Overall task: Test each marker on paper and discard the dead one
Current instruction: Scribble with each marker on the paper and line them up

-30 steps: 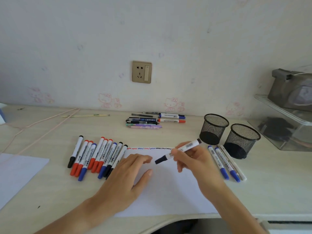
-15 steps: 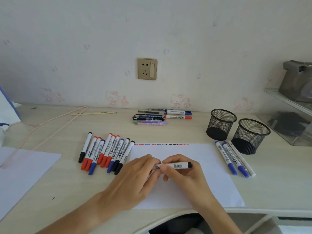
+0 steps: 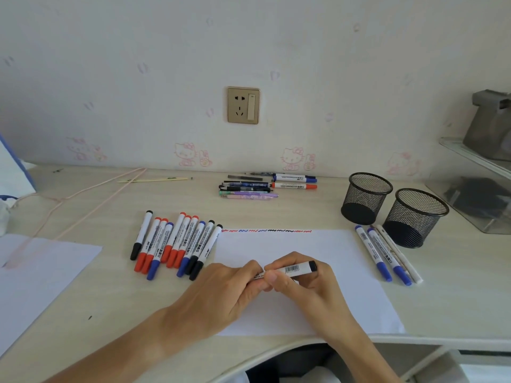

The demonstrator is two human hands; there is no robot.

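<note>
Over the white paper (image 3: pixel 343 272) a black-ended white marker (image 3: pixel 297 269) lies level between both hands. My right hand (image 3: pixel 301 286) pinches its barrel. My left hand (image 3: pixel 232 288) grips its left end, and its fingers hide the cap. Red, blue and black squiggles (image 3: pixel 266 231) run along the paper's far edge. Several capped markers (image 3: pixel 177 244) lie in a row left of the paper. Two blue markers (image 3: pixel 380 252) and a white pen (image 3: pixel 401 254) lie to its right.
Two black mesh cups (image 3: pixel 365 197) (image 3: pixel 414 217) stand at the right rear. More pens and markers (image 3: pixel 262 186) lie near the wall. A second paper sheet (image 3: pixel 36 275) lies at left, a clear tray (image 3: pixel 475 194) at far right. The desk's curved front edge (image 3: pixel 304 341) runs under my wrists.
A second ago my right hand held the marker tilted in the air while my left lay flat on the paper. Both hands have since closed on the marker, now held level.
</note>
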